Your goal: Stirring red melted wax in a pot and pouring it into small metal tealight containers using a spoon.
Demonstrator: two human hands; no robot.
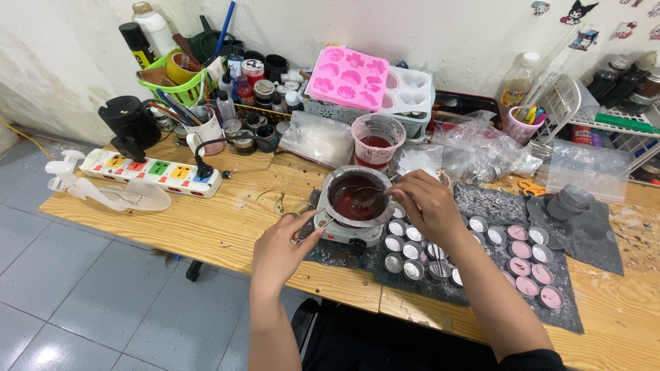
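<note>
While left hand point(280, 249) pinches the pot handle point(311, 232), right hand point(427, 203) grips a spoon point(366, 199) dipped in red liquid in the small pot point(352, 196) on the hotplate point(347, 233). Risks: tipped pot, drips, burn. Empty tins point(412, 251) crowd just right; filled pink ones point(528, 266) farther along the table point(206, 227).

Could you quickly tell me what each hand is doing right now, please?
Left hand: closed on the pot handle.
Right hand: fingers closed on a spoon in the red liquid.

Shiny metal pot point(352, 180) of glossy red liquid, grained wooden table point(227, 227), pink plastic mould point(347, 77)
</note>
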